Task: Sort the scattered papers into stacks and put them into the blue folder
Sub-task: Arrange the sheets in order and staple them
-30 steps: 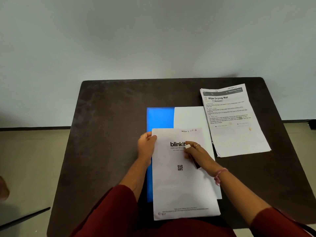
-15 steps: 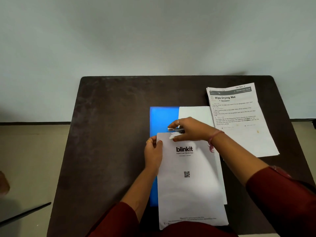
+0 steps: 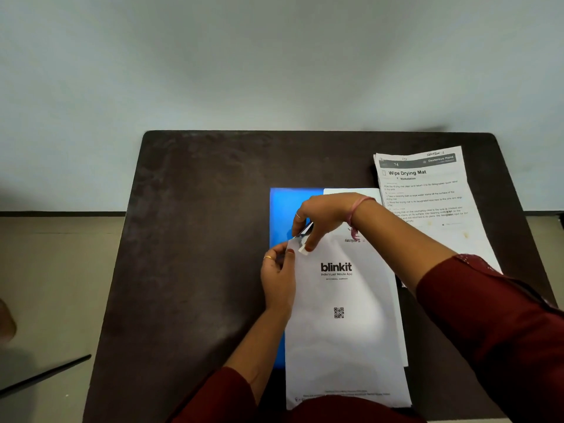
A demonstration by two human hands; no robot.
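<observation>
Blue folder [image 3: 290, 209] mostly hidden under papers; stapler-like tool [image 3: 305, 232] unclear

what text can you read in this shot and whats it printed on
"blinkit", "India's Last Minute App": front sheet
"SECTION 1", handwritten: front sheet, top right
QR code: front sheet, middle
"74", "Dexterous Hand", "Wipe Drying Mat", "Workstation": right stack
"SECTION", handwritten, its number unclear: right stack, top
Body text on the right stack and the front sheet's bottom lines: too small to read.
</observation>
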